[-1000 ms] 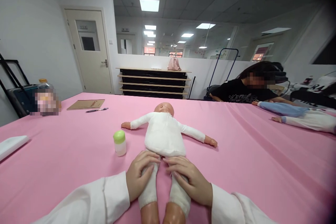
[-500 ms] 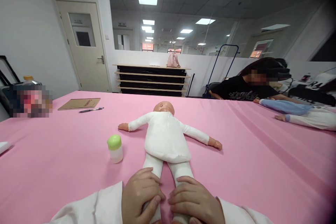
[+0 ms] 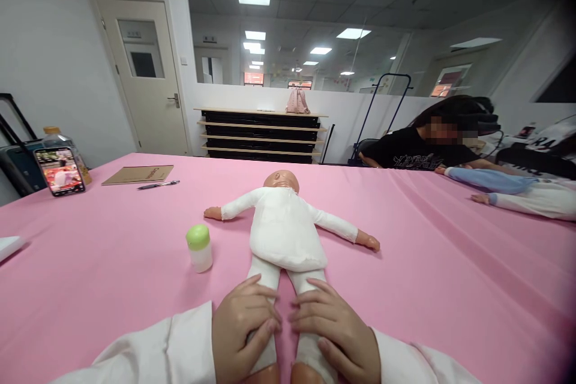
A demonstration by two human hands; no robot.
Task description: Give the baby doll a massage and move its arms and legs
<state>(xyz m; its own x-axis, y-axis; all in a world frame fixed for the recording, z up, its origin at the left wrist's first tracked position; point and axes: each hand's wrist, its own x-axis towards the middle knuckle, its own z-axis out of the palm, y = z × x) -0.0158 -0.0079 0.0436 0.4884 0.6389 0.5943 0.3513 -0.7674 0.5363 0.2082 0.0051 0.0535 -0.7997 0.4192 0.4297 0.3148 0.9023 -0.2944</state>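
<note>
Evenly laid, two hands rest over the legs of a cloth-bodied doll

The white-clothed baby doll with tan plastic head and hands [image 3: 288, 228] lies flat on the pink cloth-covered table [image 3: 427, 264], its head toward the far edge and its arms spread wide. The left hand [image 3: 245, 327] and right hand [image 3: 339, 327] each lie across one leg, palms down. On both, the fingers are slightly apart and curved over the white cloth rather than clamped; how hard they press I cannot tell. The matching placement probably keeps the legs steady and straight.

Left of the doll stands a small translucent bottle with a domed lime-green cap [image 3: 198, 249], capped and upright, seemingly set aside within easy reach; whether it holds anything does not show. By the table's left edge, a black-framed smartphone with a lit screen [image 3: 60, 171] tilts back in front of a clear plastic bottle with an orange cap [image 3: 63, 141], which likely props it up for viewing. The phone hides much of that bottle, so its contents are unclear. A brown cardboard-covered notebook [image 3: 137, 174] lies near the far left corner.
</note>
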